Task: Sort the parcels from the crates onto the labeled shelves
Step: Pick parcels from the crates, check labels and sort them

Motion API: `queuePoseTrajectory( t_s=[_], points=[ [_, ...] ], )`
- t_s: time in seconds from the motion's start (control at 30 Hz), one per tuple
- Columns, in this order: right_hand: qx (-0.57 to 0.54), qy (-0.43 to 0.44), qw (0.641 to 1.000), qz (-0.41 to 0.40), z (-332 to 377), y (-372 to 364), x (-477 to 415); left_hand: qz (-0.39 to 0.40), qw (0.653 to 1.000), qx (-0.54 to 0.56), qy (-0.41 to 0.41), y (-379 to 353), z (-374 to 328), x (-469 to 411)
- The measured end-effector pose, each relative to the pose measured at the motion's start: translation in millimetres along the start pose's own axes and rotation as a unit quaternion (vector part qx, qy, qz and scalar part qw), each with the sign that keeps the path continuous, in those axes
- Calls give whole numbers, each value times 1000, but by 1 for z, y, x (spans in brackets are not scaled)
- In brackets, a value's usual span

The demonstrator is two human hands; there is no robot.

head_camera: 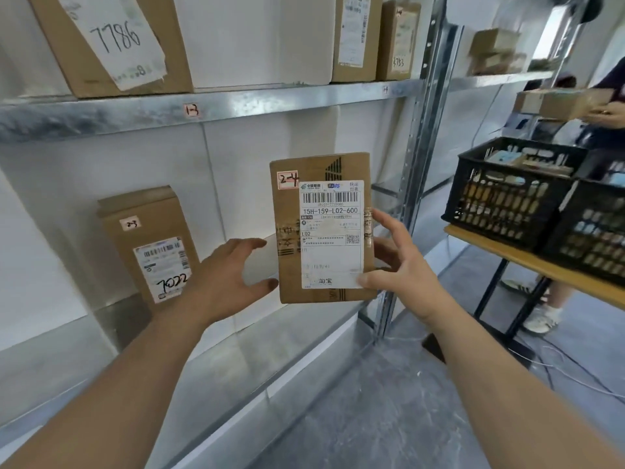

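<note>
A brown cardboard parcel [287, 265] marked "2-4", with a white shipping label, stands upright at the right end of the lower metal shelf [270, 350]. My right hand [402, 265] holds its right edge, thumb on the label's lower corner and fingers along the side and behind. My left hand [223, 282] is spread open just left of the parcel, thumb tip close to its lower left edge. Whether the parcel's bottom rests on the shelf is hard to tell.
Another parcel [148, 245] marked "2-3" leans against the wall further left. The upper shelf, tagged "1-3" [191, 110], holds several boxes. Two black crates [507, 198] of parcels sit on a wooden table [541, 265] at right. Another person [608, 106] holds a box there.
</note>
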State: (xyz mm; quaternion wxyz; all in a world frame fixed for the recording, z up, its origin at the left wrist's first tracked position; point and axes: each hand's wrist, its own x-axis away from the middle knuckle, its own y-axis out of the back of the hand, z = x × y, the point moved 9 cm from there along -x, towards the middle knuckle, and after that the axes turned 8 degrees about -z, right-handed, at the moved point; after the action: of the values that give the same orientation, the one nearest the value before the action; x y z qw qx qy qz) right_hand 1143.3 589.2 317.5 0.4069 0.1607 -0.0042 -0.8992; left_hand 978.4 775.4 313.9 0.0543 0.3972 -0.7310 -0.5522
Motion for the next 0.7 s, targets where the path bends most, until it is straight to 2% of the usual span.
queuePoseTrajectory(
  t_s=[0.33,0.7],
  points=[
    [3,-10,999,-33,-35,86,-47,31,999,-11,-43,-62,-64,-63],
    [-18,5,1000,17,-72,201,-152,22,999,-33,-2,-132,-148,-142]
  ],
)
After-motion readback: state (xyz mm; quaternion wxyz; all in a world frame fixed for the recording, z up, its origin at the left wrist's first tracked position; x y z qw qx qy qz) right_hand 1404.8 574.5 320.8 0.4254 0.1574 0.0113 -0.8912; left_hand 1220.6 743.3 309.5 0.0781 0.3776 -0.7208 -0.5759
